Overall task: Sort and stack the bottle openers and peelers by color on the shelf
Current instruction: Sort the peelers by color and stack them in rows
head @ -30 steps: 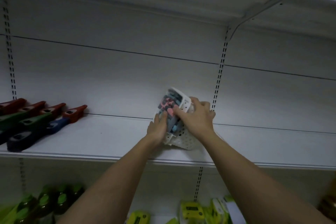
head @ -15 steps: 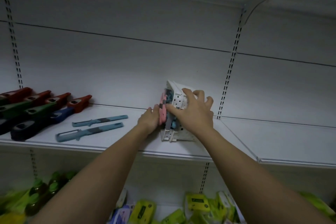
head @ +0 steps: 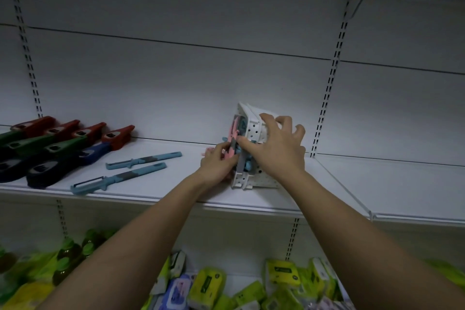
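A white perforated basket (head: 254, 178) lies tipped on its side on the white shelf (head: 176, 191), its mouth facing left, with pink and blue peelers inside. My right hand (head: 276, 148) grips the basket from above. My left hand (head: 217, 162) pinches a pink peeler (head: 230, 142) at the basket's mouth. Two blue-and-grey peelers (head: 120, 177) lie loose on the shelf to the left. Farther left, red, green and blue bottle openers (head: 63, 145) lie in overlapping rows.
A shelf divider edge (head: 344, 186) runs diagonally to the right of the basket. The lower shelf holds green bottles (head: 70, 257) and yellow-green and blue packets (head: 208, 287). Slotted uprights (head: 327, 98) run up the back wall.
The view has dropped and shifted right on the shelf. The basket has tipped further onto its side. My left hand has closed on a pink peeler at its mouth.
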`<act>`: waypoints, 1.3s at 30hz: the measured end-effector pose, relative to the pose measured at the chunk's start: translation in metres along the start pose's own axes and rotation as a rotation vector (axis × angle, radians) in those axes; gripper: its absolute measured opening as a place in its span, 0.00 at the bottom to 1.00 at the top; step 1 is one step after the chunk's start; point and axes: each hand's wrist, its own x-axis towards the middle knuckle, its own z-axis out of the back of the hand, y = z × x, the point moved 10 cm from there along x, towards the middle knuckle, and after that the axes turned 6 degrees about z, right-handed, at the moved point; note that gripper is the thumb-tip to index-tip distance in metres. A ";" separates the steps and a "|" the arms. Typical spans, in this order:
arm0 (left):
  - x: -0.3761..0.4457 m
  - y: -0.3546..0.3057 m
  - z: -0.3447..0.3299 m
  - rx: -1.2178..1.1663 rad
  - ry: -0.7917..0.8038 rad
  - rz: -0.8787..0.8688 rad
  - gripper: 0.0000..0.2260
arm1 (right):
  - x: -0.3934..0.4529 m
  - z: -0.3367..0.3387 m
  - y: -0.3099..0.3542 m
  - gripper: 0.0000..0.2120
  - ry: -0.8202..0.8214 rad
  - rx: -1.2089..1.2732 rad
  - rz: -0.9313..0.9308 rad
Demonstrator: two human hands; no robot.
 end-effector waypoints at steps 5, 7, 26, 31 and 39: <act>0.001 -0.003 -0.001 -0.005 0.085 0.044 0.30 | 0.003 -0.001 -0.002 0.37 0.008 0.002 -0.002; 0.000 -0.007 -0.002 0.045 0.129 0.066 0.22 | 0.003 0.000 -0.001 0.37 0.009 -0.003 -0.001; -0.004 -0.009 -0.023 -0.115 0.257 0.532 0.23 | 0.004 0.002 -0.001 0.37 0.030 0.003 -0.015; -0.013 -0.011 -0.025 -0.086 0.293 0.574 0.25 | 0.005 0.004 -0.001 0.36 0.039 0.022 -0.032; -0.018 -0.023 -0.017 -0.079 0.165 0.475 0.22 | 0.005 0.006 -0.003 0.37 0.076 0.097 -0.034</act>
